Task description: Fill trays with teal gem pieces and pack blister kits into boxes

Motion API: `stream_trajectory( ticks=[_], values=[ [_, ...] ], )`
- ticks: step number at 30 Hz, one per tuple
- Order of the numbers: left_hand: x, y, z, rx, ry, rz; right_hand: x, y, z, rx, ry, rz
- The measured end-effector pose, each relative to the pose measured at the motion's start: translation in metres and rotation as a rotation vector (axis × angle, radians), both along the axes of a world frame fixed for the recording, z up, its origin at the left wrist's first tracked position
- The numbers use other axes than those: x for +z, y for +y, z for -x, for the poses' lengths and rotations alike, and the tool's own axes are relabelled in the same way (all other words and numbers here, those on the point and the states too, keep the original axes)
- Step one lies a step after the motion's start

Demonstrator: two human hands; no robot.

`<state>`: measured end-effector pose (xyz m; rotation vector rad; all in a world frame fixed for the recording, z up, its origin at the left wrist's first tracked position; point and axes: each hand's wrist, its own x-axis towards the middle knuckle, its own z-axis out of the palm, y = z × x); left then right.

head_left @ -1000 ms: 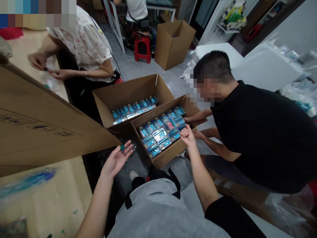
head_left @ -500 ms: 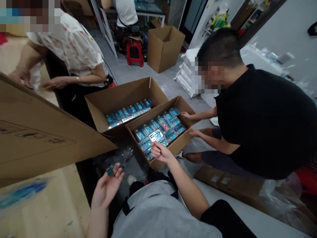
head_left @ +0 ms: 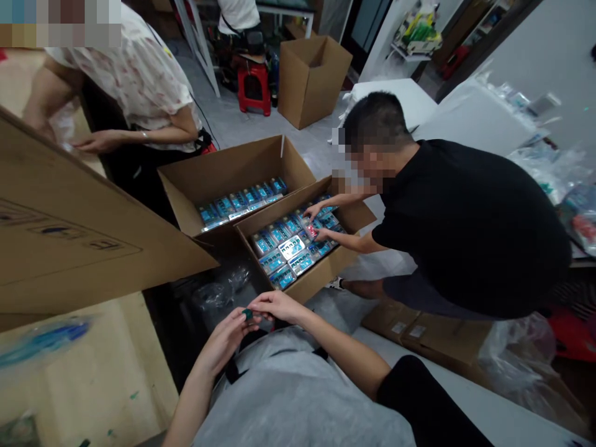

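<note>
My left hand [head_left: 227, 340] is cupped in front of my chest, with a small dark-green piece [head_left: 247, 315] at its fingertips. My right hand [head_left: 275, 305] reaches across and its fingers close on the same piece. Just beyond my hands stands a cardboard box [head_left: 321, 273] packed with blue and silver blister packs [head_left: 291, 251]. Behind it is a second cardboard box [head_left: 233, 166] with one row of similar packs [head_left: 239, 205]. Neither of my hands touches a box. A co-worker's hands [head_left: 316, 222] reach in over the packs in the near box.
A large cardboard sheet [head_left: 69, 242] juts in at left over a wooden table [head_left: 116, 366]. A clear plastic bag [head_left: 218, 292] lies on the dark floor by the boxes. Another person [head_left: 139, 81] stands at left. Flat cartons [head_left: 419, 329] lie at lower right.
My right hand has left the near box's rim and come back to my left hand. The co-worker's hands have moved from the box's edge onto the packs.
</note>
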<state>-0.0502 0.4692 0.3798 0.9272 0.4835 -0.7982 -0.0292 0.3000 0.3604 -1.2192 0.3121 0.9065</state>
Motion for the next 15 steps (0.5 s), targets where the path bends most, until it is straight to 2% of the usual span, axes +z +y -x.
stream_trajectory(
  ticks=[7,12,15],
  values=[
    [0.002,0.006,0.004,0.049,-0.021,-0.054,0.002,0.014,-0.001,0.039,0.000,0.017],
    [0.009,0.012,0.004,0.028,-0.025,-0.075,0.006,0.019,0.002,0.106,-0.027,0.000],
    [0.011,0.014,0.001,0.023,-0.025,-0.101,0.009,0.019,0.003,0.085,-0.055,0.033]
  ],
)
